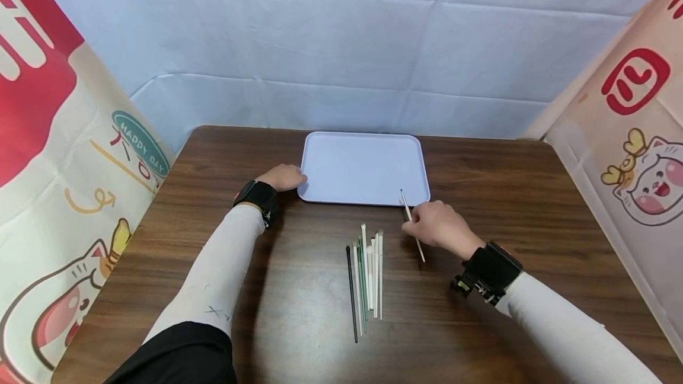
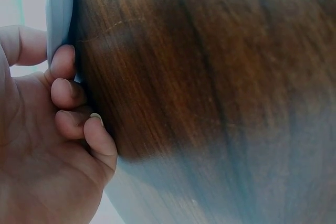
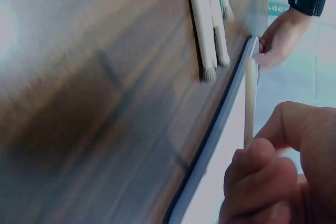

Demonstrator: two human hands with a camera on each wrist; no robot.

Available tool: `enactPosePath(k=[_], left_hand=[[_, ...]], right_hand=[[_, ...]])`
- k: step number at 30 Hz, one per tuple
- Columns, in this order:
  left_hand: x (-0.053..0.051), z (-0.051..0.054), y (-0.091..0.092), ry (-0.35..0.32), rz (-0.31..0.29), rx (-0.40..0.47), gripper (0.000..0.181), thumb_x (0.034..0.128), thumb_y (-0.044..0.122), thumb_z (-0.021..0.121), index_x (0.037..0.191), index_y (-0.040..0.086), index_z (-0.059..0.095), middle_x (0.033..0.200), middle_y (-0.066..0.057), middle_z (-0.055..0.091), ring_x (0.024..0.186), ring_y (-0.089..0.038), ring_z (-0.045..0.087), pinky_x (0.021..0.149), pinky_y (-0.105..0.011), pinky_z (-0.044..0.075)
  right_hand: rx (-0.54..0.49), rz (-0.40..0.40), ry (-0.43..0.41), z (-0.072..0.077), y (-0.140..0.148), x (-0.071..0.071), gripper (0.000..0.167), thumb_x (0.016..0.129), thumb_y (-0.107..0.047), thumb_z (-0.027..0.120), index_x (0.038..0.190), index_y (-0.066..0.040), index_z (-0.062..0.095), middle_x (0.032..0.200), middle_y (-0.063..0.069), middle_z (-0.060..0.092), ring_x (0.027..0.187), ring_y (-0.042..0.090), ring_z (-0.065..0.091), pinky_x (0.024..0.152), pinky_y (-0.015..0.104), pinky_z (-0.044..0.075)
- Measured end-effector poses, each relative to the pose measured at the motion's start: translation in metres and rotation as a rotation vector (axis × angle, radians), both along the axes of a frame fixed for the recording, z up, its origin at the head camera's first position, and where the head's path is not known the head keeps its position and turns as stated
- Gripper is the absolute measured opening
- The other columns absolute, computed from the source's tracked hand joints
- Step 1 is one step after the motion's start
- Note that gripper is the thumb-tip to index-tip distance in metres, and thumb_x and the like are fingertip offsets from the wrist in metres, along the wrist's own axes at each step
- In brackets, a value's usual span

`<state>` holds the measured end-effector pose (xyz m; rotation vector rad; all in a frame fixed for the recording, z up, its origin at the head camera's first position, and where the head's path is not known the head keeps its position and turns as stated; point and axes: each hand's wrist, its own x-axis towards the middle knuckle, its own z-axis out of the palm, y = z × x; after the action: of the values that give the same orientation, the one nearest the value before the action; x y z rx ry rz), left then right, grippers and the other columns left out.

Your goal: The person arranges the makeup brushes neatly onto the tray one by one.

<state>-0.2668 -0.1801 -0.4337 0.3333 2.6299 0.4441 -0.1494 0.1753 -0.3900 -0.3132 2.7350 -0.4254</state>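
Observation:
A white tray [image 1: 365, 168] lies at the table's far edge. My left hand [image 1: 285, 177] pinches its left rim; in the left wrist view the thumb and fingers of this hand [image 2: 58, 124] are on either side of the tray's edge [image 2: 60, 3]. My right hand [image 1: 440, 225] holds a thin white brush [image 1: 407, 205] near the tray's front right corner, its dark tip over the rim. In the right wrist view the pale stick [image 3: 250, 98] rises from the curled fingers of my right hand [image 3: 278, 171].
Several white brushes [image 1: 380, 271], a green one [image 1: 363, 289] and a black one [image 1: 352, 295] lie side by side mid-table, in front of the tray. Pale cloth [image 1: 341, 46] hangs behind the brown table [image 1: 512, 194], with printed cloths [image 1: 635, 194] at both sides.

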Motion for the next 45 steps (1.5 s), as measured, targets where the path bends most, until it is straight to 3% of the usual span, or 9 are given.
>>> enactPosePath(k=[10, 23, 30, 38, 45], left_hand=[[-0.001, -0.004, -0.002, 0.004, 0.003, -0.001, 0.053, 0.1027, 0.029, 0.037, 0.142, -0.003, 0.053, 0.140, -0.020, 0.056, 0.114, -0.029, 0.052, 0.104, -0.044, 0.040], [-0.002, -0.005, -0.002, -0.006, 0.021, 0.003, 0.054, 0.1027, 0.029, 0.037, 0.144, -0.003, 0.051, 0.145, -0.021, 0.053, 0.123, -0.031, 0.052, 0.109, -0.046, 0.039], [0.000, -0.001, -0.003, -0.012, 0.028, 0.007, 0.054, 0.1027, 0.028, 0.038, 0.144, -0.003, 0.051, 0.143, -0.021, 0.054, 0.117, -0.030, 0.051, 0.106, -0.044, 0.040], [0.000, -0.001, -0.002, -0.002, 0.023, 0.003, 0.054, 0.1021, 0.029, 0.038, 0.144, -0.003, 0.052, 0.144, -0.021, 0.054, 0.120, -0.030, 0.053, 0.108, -0.045, 0.040], [0.000, -0.001, 0.000, 0.005, 0.032, 0.011, 0.054, 0.1021, 0.029, 0.038, 0.144, -0.002, 0.052, 0.143, -0.021, 0.055, 0.118, -0.030, 0.053, 0.107, -0.045, 0.040]], right_hand=[[-0.007, -0.019, -0.018, -0.004, 0.004, -0.022, 0.037, 0.092, -0.026, 0.056, 0.059, -0.018, 0.040, 0.056, -0.006, 0.029, 0.051, 0.013, 0.030, 0.051, 0.029, 0.025], [0.013, -0.038, -0.052, -0.002, 0.009, -0.056, 0.036, 0.097, -0.032, 0.058, 0.066, -0.013, 0.054, 0.055, -0.002, 0.045, 0.052, 0.015, 0.047, 0.050, 0.028, 0.033], [-0.001, -0.046, -0.044, -0.005, 0.006, -0.074, 0.036, 0.096, -0.030, 0.056, 0.064, -0.013, 0.055, 0.056, -0.001, 0.051, 0.051, 0.016, 0.053, 0.052, 0.030, 0.037], [0.019, -0.070, -0.050, -0.009, 0.005, -0.092, 0.041, 0.096, -0.031, 0.056, 0.060, -0.013, 0.049, 0.052, -0.002, 0.045, 0.051, 0.016, 0.048, 0.053, 0.030, 0.035], [0.046, -0.113, -0.024, -0.014, 0.009, -0.107, 0.043, 0.097, -0.032, 0.057, 0.061, -0.013, 0.042, 0.059, -0.003, 0.035, 0.056, 0.016, 0.044, 0.055, 0.030, 0.036]])
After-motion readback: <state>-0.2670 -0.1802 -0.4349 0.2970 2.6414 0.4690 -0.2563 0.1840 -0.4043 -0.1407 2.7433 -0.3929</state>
